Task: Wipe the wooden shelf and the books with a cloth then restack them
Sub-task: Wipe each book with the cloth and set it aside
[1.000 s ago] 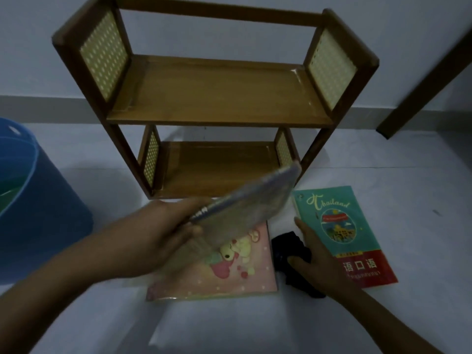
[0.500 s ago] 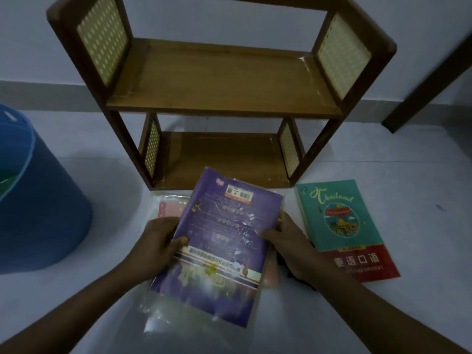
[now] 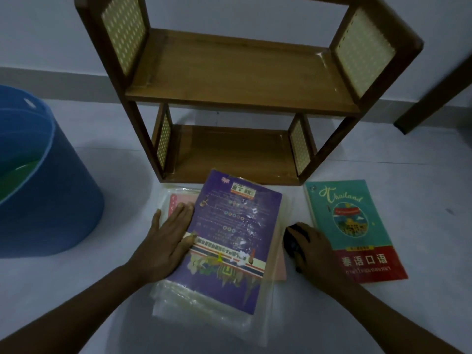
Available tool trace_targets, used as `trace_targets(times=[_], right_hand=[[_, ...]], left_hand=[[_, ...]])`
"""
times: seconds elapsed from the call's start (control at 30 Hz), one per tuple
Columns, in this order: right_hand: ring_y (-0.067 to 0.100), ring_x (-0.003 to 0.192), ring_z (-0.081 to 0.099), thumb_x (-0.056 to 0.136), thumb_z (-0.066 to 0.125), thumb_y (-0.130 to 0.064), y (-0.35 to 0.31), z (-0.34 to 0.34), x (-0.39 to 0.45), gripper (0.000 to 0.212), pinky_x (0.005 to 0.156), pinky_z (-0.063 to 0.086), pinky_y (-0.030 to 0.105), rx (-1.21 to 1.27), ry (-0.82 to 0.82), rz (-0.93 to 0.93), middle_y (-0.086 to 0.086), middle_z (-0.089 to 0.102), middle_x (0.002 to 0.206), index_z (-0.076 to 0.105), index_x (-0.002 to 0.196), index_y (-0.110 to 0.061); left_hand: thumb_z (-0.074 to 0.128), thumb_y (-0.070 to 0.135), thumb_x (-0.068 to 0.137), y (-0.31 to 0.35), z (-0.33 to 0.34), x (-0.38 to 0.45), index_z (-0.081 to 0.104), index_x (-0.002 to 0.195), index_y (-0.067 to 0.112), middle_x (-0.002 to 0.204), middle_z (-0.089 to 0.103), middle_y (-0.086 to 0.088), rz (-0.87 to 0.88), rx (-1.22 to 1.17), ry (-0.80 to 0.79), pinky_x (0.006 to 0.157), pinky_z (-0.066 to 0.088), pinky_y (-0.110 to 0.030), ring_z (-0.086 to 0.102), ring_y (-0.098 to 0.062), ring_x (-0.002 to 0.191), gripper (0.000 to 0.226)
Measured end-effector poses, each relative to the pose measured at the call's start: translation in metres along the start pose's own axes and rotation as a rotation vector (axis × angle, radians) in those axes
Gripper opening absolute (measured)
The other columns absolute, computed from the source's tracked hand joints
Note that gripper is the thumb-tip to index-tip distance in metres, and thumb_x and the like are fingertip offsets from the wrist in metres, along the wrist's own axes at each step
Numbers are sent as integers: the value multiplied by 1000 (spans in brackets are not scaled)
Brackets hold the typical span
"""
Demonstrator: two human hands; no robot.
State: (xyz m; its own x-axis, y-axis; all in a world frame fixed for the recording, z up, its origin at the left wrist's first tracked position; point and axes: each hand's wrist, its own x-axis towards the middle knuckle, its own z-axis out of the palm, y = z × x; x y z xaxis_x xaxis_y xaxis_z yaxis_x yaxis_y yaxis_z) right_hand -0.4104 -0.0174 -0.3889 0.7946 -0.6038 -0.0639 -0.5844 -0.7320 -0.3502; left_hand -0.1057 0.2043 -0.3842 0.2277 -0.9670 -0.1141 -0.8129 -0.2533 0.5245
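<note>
A two-tier wooden shelf [image 3: 237,75] with woven side panels stands bare against the wall. In front of it a purple book [image 3: 235,238] in a clear plastic sleeve lies on top of a pink book [image 3: 176,203]. My left hand [image 3: 168,238] rests flat, fingers straight, on the purple book's left edge. My right hand [image 3: 314,249] curls over a dark cloth [image 3: 291,241] on the floor, between the purple book and a teal and red Thailand book [image 3: 350,226].
A large blue tub [image 3: 51,187] sits on the floor at the left. A dark wooden leg [image 3: 434,90] slants at the far right. The floor is pale and the wall has a grey baseboard.
The purple book went from being held up in my hands to lying flat on the pink book. My right hand left the book and moved onto the dark cloth.
</note>
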Motion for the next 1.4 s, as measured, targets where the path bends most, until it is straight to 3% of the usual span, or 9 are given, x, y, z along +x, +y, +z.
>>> trace_targets(times=[0.1, 0.17, 0.27, 0.5, 0.73, 0.93, 1.13, 1.3, 1.4], right_hand=[[32, 101, 59, 92, 50, -6, -5, -29, 14, 30, 81, 43, 34, 287, 303, 299, 17, 62, 110, 57, 121, -7], [25, 100, 58, 94, 51, -6, -22, -49, 28, 28, 82, 46, 34, 393, 430, 267, 11, 60, 110, 54, 121, -7], [11, 106, 51, 92, 51, -15, -90, -42, 31, 36, 90, 44, 28, 340, 271, -6, -5, 54, 120, 51, 128, -19], [24, 92, 54, 101, 39, -25, -198, 29, 1, 23, 82, 44, 38, -4, -100, -760, -1, 58, 122, 59, 111, -24], [29, 115, 48, 95, 46, -31, -111, -7, 105, 38, 92, 41, 43, -138, 208, 102, 3, 48, 138, 47, 132, -20], [31, 109, 52, 88, 50, -22, -176, 21, 71, 40, 86, 45, 45, -154, -40, -520, 6, 48, 139, 50, 128, -17], [30, 112, 47, 92, 51, -23, -134, -2, 145, 38, 93, 39, 43, -172, 137, 36, 7, 49, 135, 48, 130, -18], [30, 95, 54, 90, 48, -17, -202, 31, 20, 31, 80, 45, 43, -149, -46, -466, 9, 48, 131, 49, 121, -16], [29, 93, 61, 90, 44, -18, -169, 23, 19, 28, 80, 48, 40, -191, -32, -588, 7, 59, 126, 58, 114, -17]], left_hand=[[1, 66, 91, 0, 1, 2, -10, 148, 35, 158, -3, 14, 2, -19, 27, 113, -24, -22, -13, 7, 143, 65], [3, 64, 92, 0, 0, 1, -10, 147, 39, 157, -1, 15, 6, -46, 38, 113, -23, -20, -12, 8, 143, 61], [4, 62, 93, -4, 3, -1, -8, 149, 37, 159, 1, 15, 14, -70, 40, 114, -22, -20, -9, 5, 145, 62], [0, 61, 94, -8, 7, -1, -4, 152, 29, 160, 0, 13, 32, -17, 29, 118, -17, -34, -7, -1, 147, 66], [3, 62, 94, -8, 8, -3, -13, 147, 43, 159, 2, 15, 23, -63, 46, 115, -23, -25, -8, 1, 146, 58], [3, 60, 95, -9, 9, 1, -8, 147, 45, 160, 6, 11, 48, -64, 76, 115, -22, -26, -4, -3, 147, 55], [3, 62, 94, -13, 12, -4, -7, 150, 34, 160, 3, 14, 48, -53, 71, 114, -23, -25, -6, -1, 147, 64], [6, 57, 98, -16, 12, 1, 1, 151, 37, 160, 14, 7, 46, -95, 129, 119, -12, -37, 2, -6, 148, 57], [2, 62, 95, -12, 12, 2, 3, 151, 31, 160, 11, 10, 35, -95, 105, 119, -9, -46, -1, -5, 148, 64]])
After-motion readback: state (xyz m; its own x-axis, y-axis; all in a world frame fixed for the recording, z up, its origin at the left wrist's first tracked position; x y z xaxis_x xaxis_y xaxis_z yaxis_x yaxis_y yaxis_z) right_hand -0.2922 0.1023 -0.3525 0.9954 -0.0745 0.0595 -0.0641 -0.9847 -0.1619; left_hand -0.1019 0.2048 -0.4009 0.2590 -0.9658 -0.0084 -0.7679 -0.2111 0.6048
